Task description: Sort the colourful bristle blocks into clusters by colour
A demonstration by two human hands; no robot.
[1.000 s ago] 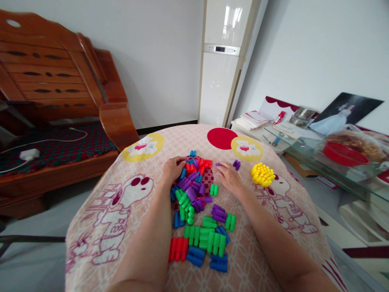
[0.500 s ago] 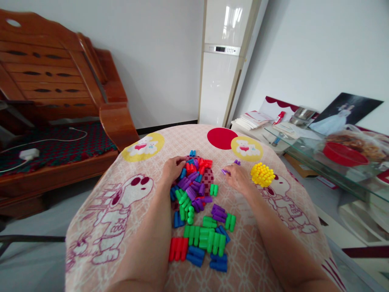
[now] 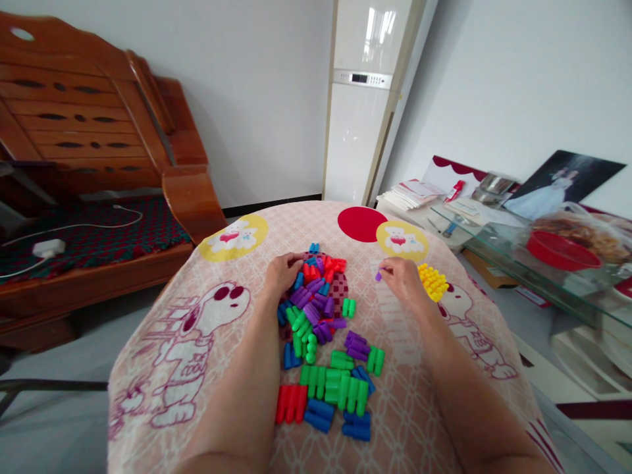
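Note:
My right hand (image 3: 402,278) is closed, pinching a small purple toy block (image 3: 378,276) just left of a cluster of yellow blocks (image 3: 434,283); the wrist covers part of that cluster. My left hand (image 3: 285,272) rests at the upper left edge of a heap of coloured plastic blocks, its bent fingers apart and nothing visible in them. In the heap are purple blocks (image 3: 312,311), red blocks (image 3: 336,265) and green blocks (image 3: 297,322). Nearer to me lie joined green blocks (image 3: 336,387), a red row (image 3: 291,403) and blue blocks (image 3: 356,426).
A patterned cloth (image 3: 217,355) covers the rounded table. Behind it on the left stands a wooden bench (image 3: 74,131), and a tall white cabinet unit (image 3: 363,131) is at the back. To the right, a glass shelf (image 3: 498,243) holds a red bowl (image 3: 560,250) and papers.
My right hand has moved right with the purple block, towards the yellow cluster, now covering its left part. The other purple piece by that hand no longer shows. My left hand has stayed put.

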